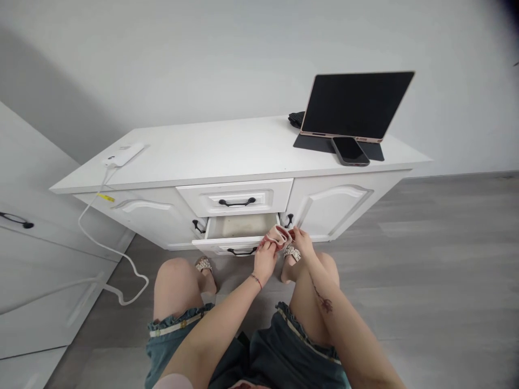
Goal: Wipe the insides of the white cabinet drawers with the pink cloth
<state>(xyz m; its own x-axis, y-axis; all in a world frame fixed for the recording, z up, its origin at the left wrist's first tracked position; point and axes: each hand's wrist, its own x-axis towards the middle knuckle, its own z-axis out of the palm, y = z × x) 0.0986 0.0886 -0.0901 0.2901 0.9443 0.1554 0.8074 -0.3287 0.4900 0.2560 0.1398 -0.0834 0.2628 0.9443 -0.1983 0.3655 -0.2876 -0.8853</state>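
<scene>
left hand (265, 258): i see its fingers pinched shut on the pink cloth (278, 235), centre of frame.
right hand (300, 241): fingers closed on the cloth's other edge.
cloth: held just over the open drawer (239, 227).
counter (227, 151): tablet (357, 105) and phone (350, 150), upper right.

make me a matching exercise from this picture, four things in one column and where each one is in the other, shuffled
Things:
1. phone
2. pink cloth
3. power strip
4. lower drawer

Places or states:
A. pulled open under the shut top drawer
B. left end of the cabinet top
C. held between the left hand and right hand
D. lying in front of the tablet

Pairs: 1-D, 2-C, 3-B, 4-A
</scene>
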